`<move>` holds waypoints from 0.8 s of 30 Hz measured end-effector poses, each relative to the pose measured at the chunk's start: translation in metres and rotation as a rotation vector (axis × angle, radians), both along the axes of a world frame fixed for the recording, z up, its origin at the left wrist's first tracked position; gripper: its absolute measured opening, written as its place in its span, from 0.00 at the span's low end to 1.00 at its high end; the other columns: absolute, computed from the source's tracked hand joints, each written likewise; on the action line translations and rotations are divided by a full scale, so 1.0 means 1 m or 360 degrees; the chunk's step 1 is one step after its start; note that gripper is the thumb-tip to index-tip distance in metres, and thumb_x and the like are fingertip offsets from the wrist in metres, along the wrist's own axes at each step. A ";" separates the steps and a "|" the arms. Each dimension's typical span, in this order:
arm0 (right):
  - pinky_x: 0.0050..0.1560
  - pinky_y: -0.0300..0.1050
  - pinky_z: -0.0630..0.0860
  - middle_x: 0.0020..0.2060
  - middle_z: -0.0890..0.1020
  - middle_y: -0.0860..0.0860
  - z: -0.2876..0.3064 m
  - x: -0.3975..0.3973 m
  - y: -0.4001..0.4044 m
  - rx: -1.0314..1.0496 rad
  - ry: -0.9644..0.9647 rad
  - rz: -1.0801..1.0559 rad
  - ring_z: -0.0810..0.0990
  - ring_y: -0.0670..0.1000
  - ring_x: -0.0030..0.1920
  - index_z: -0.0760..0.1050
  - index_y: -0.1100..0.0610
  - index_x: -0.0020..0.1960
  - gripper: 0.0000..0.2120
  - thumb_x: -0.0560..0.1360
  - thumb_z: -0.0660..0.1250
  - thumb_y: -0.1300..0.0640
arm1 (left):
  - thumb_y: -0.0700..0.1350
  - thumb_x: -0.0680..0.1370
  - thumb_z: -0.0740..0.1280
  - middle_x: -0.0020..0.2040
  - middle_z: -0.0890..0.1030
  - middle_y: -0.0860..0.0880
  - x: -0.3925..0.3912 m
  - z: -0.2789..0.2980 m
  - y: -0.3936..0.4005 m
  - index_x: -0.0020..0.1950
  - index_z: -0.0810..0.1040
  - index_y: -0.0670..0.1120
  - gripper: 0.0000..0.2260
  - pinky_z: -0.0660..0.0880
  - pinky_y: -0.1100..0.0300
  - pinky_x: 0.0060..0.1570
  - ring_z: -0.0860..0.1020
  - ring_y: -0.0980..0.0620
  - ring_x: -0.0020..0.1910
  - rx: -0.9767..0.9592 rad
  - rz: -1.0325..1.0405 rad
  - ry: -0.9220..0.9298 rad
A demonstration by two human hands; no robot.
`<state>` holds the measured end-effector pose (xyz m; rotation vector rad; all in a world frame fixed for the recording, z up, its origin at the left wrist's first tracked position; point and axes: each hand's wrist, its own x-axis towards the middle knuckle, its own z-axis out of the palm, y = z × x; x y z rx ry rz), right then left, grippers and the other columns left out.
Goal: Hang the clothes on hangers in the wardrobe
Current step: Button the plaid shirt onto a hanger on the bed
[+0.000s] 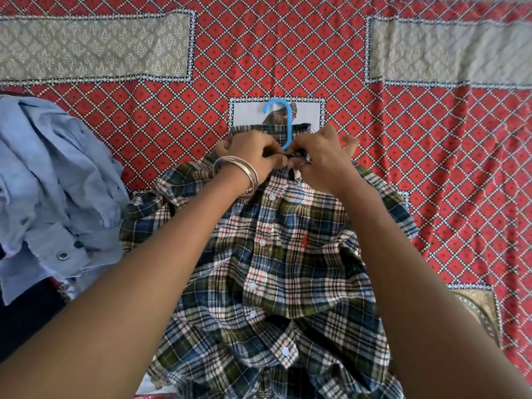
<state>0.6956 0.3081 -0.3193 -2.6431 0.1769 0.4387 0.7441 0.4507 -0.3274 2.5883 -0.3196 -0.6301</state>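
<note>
A plaid shirt [276, 254] in green, blue, white and red lies front-up on the bed, its placket buttoned down the middle. A blue plastic hanger [283, 119] is inside it; only the hook sticks out past the collar. My left hand [253, 152], with bangles on the wrist, pinches the collar's left side at the neck. My right hand [322, 156], wearing a ring, pinches the collar's right side. The two hands meet at the top button area, which their fingers hide.
A crumpled light blue shirt [54, 191] lies in a heap at the left, touching the plaid sleeve. The bed is covered by a red diamond-patterned sheet [288, 53] with beige panels [95, 47] at the far left and right.
</note>
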 end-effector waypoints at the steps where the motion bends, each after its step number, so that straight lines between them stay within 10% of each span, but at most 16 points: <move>1: 0.66 0.65 0.52 0.45 0.75 0.46 -0.001 -0.001 0.000 0.0036 0.0021 -0.0014 0.63 0.52 0.61 0.76 0.53 0.55 0.07 0.77 0.64 0.58 | 0.54 0.74 0.69 0.51 0.82 0.55 -0.002 -0.001 -0.001 0.48 0.81 0.57 0.05 0.61 0.51 0.58 0.75 0.49 0.55 -0.0008 0.0047 0.0048; 11: 0.62 0.64 0.58 0.46 0.73 0.43 -0.015 -0.011 0.010 0.0114 -0.0028 -0.0195 0.65 0.53 0.59 0.74 0.53 0.53 0.11 0.75 0.60 0.65 | 0.42 0.78 0.63 0.56 0.80 0.42 -0.005 -0.010 -0.009 0.55 0.82 0.47 0.09 0.73 0.55 0.57 0.75 0.43 0.57 -0.0185 0.0222 0.0384; 16: 0.61 0.59 0.59 0.62 0.69 0.50 -0.023 -0.030 0.025 0.0046 -0.0369 -0.0452 0.60 0.54 0.64 0.71 0.51 0.62 0.19 0.73 0.67 0.61 | 0.43 0.80 0.59 0.58 0.78 0.39 -0.007 -0.012 -0.005 0.55 0.79 0.48 0.10 0.72 0.53 0.55 0.75 0.40 0.56 -0.0187 0.0231 0.0534; 21: 0.59 0.54 0.60 0.65 0.66 0.51 -0.022 -0.041 0.027 0.0302 -0.0123 -0.0458 0.58 0.54 0.66 0.74 0.45 0.62 0.19 0.72 0.72 0.46 | 0.34 0.77 0.63 0.39 0.78 0.51 -0.024 -0.012 0.000 0.59 0.74 0.46 0.13 0.74 0.64 0.41 0.77 0.53 0.40 -0.0813 0.0575 0.0588; 24: 0.66 0.62 0.59 0.69 0.65 0.52 -0.015 -0.039 0.015 0.0392 -0.0066 -0.0496 0.56 0.55 0.69 0.75 0.44 0.64 0.16 0.77 0.68 0.52 | 0.33 0.75 0.66 0.45 0.81 0.52 -0.028 -0.016 0.008 0.66 0.69 0.47 0.22 0.74 0.68 0.48 0.77 0.60 0.44 -0.0976 0.0593 0.0400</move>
